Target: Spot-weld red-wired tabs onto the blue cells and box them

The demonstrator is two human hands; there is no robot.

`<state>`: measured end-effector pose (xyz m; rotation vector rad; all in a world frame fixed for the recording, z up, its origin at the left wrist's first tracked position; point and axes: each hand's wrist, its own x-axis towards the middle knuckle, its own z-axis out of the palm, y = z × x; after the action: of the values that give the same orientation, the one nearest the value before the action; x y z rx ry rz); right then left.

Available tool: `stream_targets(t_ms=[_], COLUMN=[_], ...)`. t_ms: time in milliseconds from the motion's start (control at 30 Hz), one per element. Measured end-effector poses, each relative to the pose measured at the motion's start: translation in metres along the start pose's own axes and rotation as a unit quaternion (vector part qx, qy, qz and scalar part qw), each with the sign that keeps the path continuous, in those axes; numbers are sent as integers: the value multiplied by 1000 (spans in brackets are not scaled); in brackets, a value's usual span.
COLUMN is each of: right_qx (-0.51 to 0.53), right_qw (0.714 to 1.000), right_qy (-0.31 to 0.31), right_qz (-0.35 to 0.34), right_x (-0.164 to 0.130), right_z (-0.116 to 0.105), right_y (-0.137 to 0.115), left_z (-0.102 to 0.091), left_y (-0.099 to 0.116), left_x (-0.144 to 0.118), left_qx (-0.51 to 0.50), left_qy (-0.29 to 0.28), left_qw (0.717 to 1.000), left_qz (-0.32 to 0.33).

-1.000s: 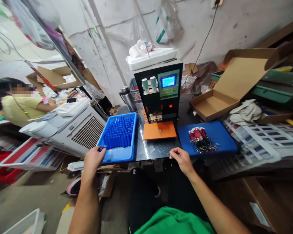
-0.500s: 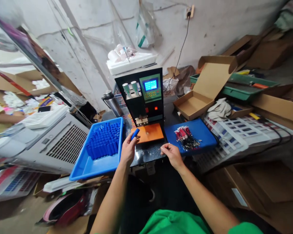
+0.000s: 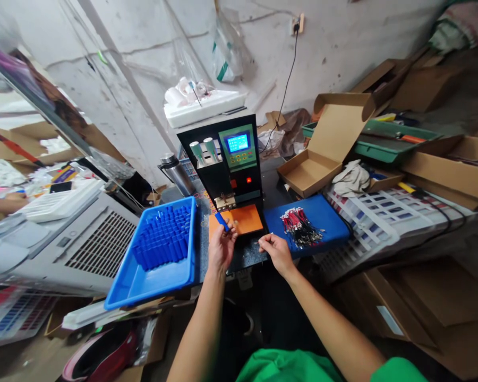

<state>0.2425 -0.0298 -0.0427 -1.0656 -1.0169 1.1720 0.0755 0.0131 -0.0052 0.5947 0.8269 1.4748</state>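
While the left hand [image 3: 222,248] grasps a slim blue cylinder [image 3: 222,222] between thumb and fingers, holding it tilted above the near left part of a flat orange board [image 3: 249,218] at the foot of a black box-shaped machine [image 3: 207,183], the right hand [image 3: 276,251] hovers near the table edge, its fingers curled toward the thumb; whether they grip anything is impossible to tell. Beside it, red and black wires [image 3: 301,228] lie bunched on a blue flat-topped block [image 3: 329,217]. More upright blue cylinders [image 3: 163,239] fill much of a rectangular blue plastic tray [image 3: 143,284].
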Motion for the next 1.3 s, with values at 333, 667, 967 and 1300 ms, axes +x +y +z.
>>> stream_targets(t_ms=[333,667,967,1300], right_qx=[7,-28,-33,-103], right_qw=[999,997,998,992], right_qy=[26,23,-9,-35], right_qz=[-32,-73,-55,-68], right_x=[32,92,112,115], right_z=[-2,28,58,71], right_y=[-16,-13,-8,-12], left_z=[-6,-20,-15,-15], left_y=[9,-5,-8,-7], left_x=[36,61,52,49], left_qx=[441,543,629,606], left_qy=[-63,-76,-3,-17], left_qw=[879,809,742,755], left_qz=[168,212,231,249])
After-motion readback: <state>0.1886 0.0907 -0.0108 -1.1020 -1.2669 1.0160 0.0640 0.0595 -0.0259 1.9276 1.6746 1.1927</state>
